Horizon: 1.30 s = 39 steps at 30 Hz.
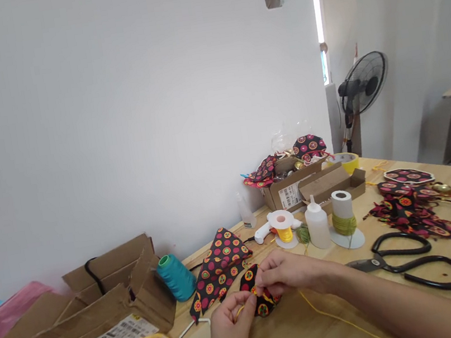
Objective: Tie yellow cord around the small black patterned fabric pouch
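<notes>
My left hand [234, 326] pinches a yellow cord [336, 316], a short length of which shows between thumb and fingers. Against its fingertips is a small black patterned fabric piece [249, 278] with flower motifs. My right hand [286, 274] is closed in a pinch over the same fabric, close to the left fingertips; what lies between its fingers is hidden. From beneath my right wrist, the cord trails across the table toward the lower right. Just behind both hands lies a larger folded patterned cloth [222, 260].
Black-handled scissors [407, 263] lie right of my right forearm. Behind stand a squeeze bottle [317, 226], a green cord spool [344, 222] and a yellow cord spool [285, 233]. A teal thread cone [177, 278] leans by a cardboard box [113, 301]. Patterned scraps [412, 211] lie right.
</notes>
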Available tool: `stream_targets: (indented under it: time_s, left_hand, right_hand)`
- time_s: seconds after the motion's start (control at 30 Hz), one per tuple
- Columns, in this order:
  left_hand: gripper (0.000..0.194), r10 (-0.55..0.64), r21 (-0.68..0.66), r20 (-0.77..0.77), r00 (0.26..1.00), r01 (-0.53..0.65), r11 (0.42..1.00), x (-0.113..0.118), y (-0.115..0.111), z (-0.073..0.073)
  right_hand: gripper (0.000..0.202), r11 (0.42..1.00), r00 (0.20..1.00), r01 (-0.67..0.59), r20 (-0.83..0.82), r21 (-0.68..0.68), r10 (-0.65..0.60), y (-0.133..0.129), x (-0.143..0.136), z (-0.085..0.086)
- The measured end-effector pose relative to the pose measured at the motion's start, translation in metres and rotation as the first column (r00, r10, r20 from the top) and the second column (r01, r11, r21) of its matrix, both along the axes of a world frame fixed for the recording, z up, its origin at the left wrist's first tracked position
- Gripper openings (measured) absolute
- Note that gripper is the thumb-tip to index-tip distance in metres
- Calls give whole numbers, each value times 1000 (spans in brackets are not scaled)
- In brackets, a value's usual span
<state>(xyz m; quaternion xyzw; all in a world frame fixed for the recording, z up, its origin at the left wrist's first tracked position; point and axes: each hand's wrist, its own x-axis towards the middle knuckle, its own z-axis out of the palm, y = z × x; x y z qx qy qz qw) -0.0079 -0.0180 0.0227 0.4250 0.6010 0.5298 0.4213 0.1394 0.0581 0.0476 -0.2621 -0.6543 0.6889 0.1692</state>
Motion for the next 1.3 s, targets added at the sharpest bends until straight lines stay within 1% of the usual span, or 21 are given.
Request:
stream_targets:
  time_s: [0.1, 0.17, 0.27, 0.4, 0.5, 0.63, 0.8, 0.97, 1.2, 1.3]
  left_hand:
    - [27, -14, 19, 19, 1000, 13, 1000, 0, 1, 0]
    - [26, -11, 18, 35, 999, 11, 1000, -2, 1, -1]
    - [25, -4, 8, 52, 999, 4, 1000, -4, 1, -4]
    - [24, -38, 10, 54, 998, 37, 999, -5, 1, -7]
    - [24, -39, 18, 38, 998, 39, 999, -6, 2, -8]
    - [27, -34, 4, 6, 999, 34, 999, -4, 2, -6]
    - [31, -73, 11, -86, 994, 74, 997, -2, 1, -2]
    - [29, -75, 29, -145, 987, 80, 996, -5, 3, -5]
    - [35, -114, 3, -120, 986, 116, 993, -5, 2, -7]
    - [34, -99, 14, -123, 987, 101, 995, -5, 3, -8]
  right_hand:
    - [21, 995, 996, -43, -84, -86, 36, -1, -4, -5]
    - [27, 989, 990, -74, -127, -129, 57, -1, -6, -9]
    - [34, 986, 987, -87, -147, -143, 66, 0, -8, -10]
    - [35, 988, 989, -82, -136, -134, 63, 0, -8, -9]
    - [34, 987, 987, -87, -147, -136, 67, 1, -8, -10]
    - [26, 991, 987, -81, -145, -103, 65, 2, -10, -14]
    - [18, 996, 989, -67, -136, -59, 58, 2, -11, -17]
    - [15, 999, 989, -43, -143, -4, 42, 1, -14, -17]
    - [11, 998, 992, -28, -124, 56, 34, 2, -15, -22]
    - [11, 998, 992, -24, -119, 63, 31, 2, -15, -22]
